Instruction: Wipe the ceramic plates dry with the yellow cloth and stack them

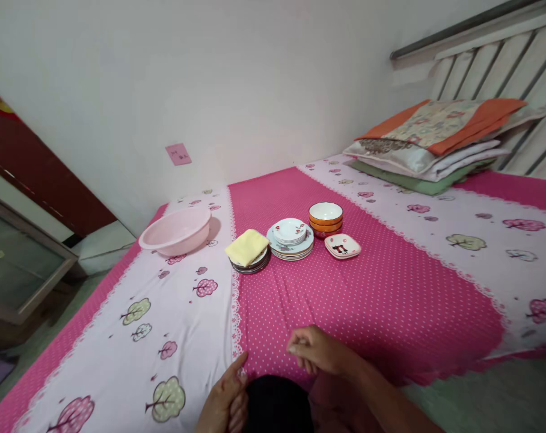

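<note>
Near the bed's front edge, my left hand point(225, 400) is empty, one finger stretched out and the others loosely bent. My right hand point(317, 350) hovers to its right, also empty, its fingers half curled and apart. Beyond both hands stands a row of dishes, touched by neither. A folded yellow cloth point(247, 246) lies on a stack of dark-rimmed plates point(254, 268). Beside it, small flowered white plates point(290, 230) rest on larger pale-blue-rimmed plates point(293, 252). Further right are stacked orange bowls point(326, 222) with white insides and squarish patterned dishes point(342, 246).
A pink basin point(176, 231) stands at the left on the bedspread point(273, 313). Folded bedding point(435, 141) is piled at the right by the headboard point(503, 60). Behind rises a white wall point(237, 90). A glass-fronted cabinet point(23, 264) is at far left.
</note>
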{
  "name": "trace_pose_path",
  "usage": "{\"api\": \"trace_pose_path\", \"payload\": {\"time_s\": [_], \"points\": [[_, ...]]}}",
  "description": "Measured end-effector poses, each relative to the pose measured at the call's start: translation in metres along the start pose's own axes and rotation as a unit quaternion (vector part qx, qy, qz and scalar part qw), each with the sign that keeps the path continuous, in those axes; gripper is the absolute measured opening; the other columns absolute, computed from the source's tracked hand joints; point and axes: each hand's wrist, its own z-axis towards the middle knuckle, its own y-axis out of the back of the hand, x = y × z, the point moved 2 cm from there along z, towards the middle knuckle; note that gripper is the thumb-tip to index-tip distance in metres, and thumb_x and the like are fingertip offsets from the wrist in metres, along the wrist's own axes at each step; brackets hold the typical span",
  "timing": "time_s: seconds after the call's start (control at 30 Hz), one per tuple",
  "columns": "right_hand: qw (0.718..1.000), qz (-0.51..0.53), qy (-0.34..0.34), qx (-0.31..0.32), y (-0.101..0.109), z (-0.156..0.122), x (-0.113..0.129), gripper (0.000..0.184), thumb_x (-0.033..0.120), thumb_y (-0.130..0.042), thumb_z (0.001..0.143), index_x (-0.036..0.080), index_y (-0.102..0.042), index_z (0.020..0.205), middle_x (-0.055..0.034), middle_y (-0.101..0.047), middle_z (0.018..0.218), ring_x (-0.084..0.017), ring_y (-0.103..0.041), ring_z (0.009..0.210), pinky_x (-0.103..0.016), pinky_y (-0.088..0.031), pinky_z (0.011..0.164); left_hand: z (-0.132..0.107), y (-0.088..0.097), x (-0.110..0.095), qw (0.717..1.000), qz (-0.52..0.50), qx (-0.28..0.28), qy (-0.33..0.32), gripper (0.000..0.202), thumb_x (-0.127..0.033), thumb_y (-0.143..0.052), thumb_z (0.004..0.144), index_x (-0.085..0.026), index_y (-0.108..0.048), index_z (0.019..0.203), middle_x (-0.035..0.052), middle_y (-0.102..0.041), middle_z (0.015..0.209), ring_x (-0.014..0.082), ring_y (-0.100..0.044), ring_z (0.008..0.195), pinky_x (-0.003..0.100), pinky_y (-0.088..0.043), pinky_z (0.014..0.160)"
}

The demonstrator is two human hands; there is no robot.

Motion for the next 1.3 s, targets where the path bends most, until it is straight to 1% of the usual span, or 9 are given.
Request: {"api": "trace_pose_path", "payload": {"time_s": [0.1, 0.27, 0.5, 0.67, 0.77, 0.9, 1.0, 1.13, 1.3], "points": [[0.999, 0.021, -0.031, 0.029, 0.012, -0.033, 0.001, 0.028, 0.044, -0.066, 0.085, 0.016, -0.07, 0.086, 0.004, -0.06, 0.057, -0.009, -0.047, 0.045, -0.022, -0.037, 0.047, -0.015, -0.007, -0.013, 0.998, -0.068, 0.0, 0.002, 0.085, -0.033, -0.095, 0.062, -0.014, -0.064, 0.138, -0.0149, -0.027, 0.049, 0.0027, -0.017, 0.04, 0.017, -0.013, 0.04], [0.977, 0.184, -0.017, -0.108, 0.045, -0.044, 0.019, 0.045, 0.047, -0.076, 0.076, 0.017, -0.072, 0.109, 0.0091, -0.044, 0.057, -0.007, -0.033, 0.046, -0.02, -0.024, 0.045, -0.019, -0.032, -0.059, 0.992, -0.111, -0.004, -0.053, 0.07, -0.016, -0.079, 0.077, -0.009, -0.057, 0.143, -0.0155, -0.027, 0.049, 0.0037, -0.023, 0.037, 0.015, -0.016, 0.038], [0.938, 0.263, 0.08, -0.211, 0.075, -0.035, 0.107, 0.067, 0.033, -0.072, 0.083, 0.018, -0.053, 0.145, 0.009, -0.038, 0.064, -0.009, -0.032, 0.051, -0.02, -0.028, 0.045, -0.037, -0.065, -0.149, 0.971, -0.173, 0.043, -0.158, 0.051, -0.004, -0.064, 0.085, -0.006, -0.06, 0.135, -0.0149, -0.027, 0.051, 0.0046, -0.022, 0.038, 0.015, -0.023, 0.036], [0.93, 0.061, 0.234, -0.276, 0.067, -0.063, 0.183, 0.075, 0.038, -0.064, 0.094, 0.019, -0.035, 0.161, 0.0085, -0.041, 0.064, -0.011, -0.037, 0.054, -0.023, -0.034, 0.047, -0.075, -0.093, -0.172, 0.927, -0.011, -0.054, -0.371, 0.093, -0.015, -0.082, 0.072, -0.023, -0.046, 0.157, -0.0146, -0.03, 0.053, 0.005, -0.026, 0.044, 0.013, -0.028, 0.044], [0.844, -0.153, 0.341, -0.384, 0.056, -0.085, 0.203, 0.077, 0.029, -0.06, 0.099, 0.022, -0.024, 0.166, 0.008, -0.043, 0.066, -0.013, -0.04, 0.055, -0.026, -0.042, 0.051, -0.098, -0.108, -0.164, 0.849, 0.162, -0.162, -0.477, 0.104, -0.026, -0.079, 0.076, -0.032, -0.027, 0.166, -0.0136, -0.033, 0.052, 0.0085, -0.03, 0.046, 0.015, -0.032, 0.048], [0.713, -0.374, 0.408, -0.43, 0.042, -0.088, 0.192, 0.078, 0.02, -0.056, 0.1, 0.022, -0.016, 0.168, 0.005, -0.048, 0.07, -0.015, -0.048, 0.058, -0.029, -0.051, 0.061, -0.095, -0.109, -0.141, 0.776, 0.332, -0.221, -0.488, 0.102, -0.026, -0.076, 0.075, -0.028, -0.029, 0.165, -0.0119, -0.045, 0.051, 0.0129, -0.041, 0.044, 0.02, -0.036, 0.053], [0.672, -0.475, 0.38, -0.423, 0.039, -0.066, 0.161, 0.075, 0.016, -0.046, 0.1, 0.016, -0.014, 0.168, -0.001, -0.059, 0.076, -0.02, -0.056, 0.065, -0.034, -0.052, 0.066, -0.063, -0.101, -0.125, 0.772, 0.413, -0.181, -0.448, 0.097, -0.019, -0.074, 0.072, -0.023, -0.037, 0.162, -0.0102, -0.05, 0.049, 0.0157, -0.043, 0.041, 0.023, -0.028, 0.052], [0.716, -0.55, 0.219, -0.371, 0.042, -0.023, 0.106, 0.076, 0.013, -0.045, 0.097, 0.014, -0.017, 0.167, -0.0048, -0.068, 0.076, -0.024, -0.063, 0.068, -0.039, -0.052, 0.075, -0.006, -0.088, -0.106, 0.762, 0.488, -0.184, -0.385, 0.09, -0.008, -0.067, 0.064, -0.019, -0.052, 0.152, -0.0094, -0.044, 0.043, 0.0175, -0.033, 0.04, 0.03, -0.019, 0.055], [0.763, -0.579, 0.018, -0.287, 0.052, 0.014, 0.051, 0.079, 0.003, -0.046, 0.093, 0.011, -0.021, 0.167, -0.0158, -0.078, 0.101, -0.031, -0.074, 0.09, -0.044, -0.052, 0.088, 0.043, -0.078, -0.086, 0.774, 0.491, -0.153, -0.37, 0.07, -0.011, -0.065, 0.062, -0.021, -0.067, 0.132, -0.01, -0.038, 0.048, 0.0173, -0.035, 0.042, 0.032, -0.031, 0.062]]}}
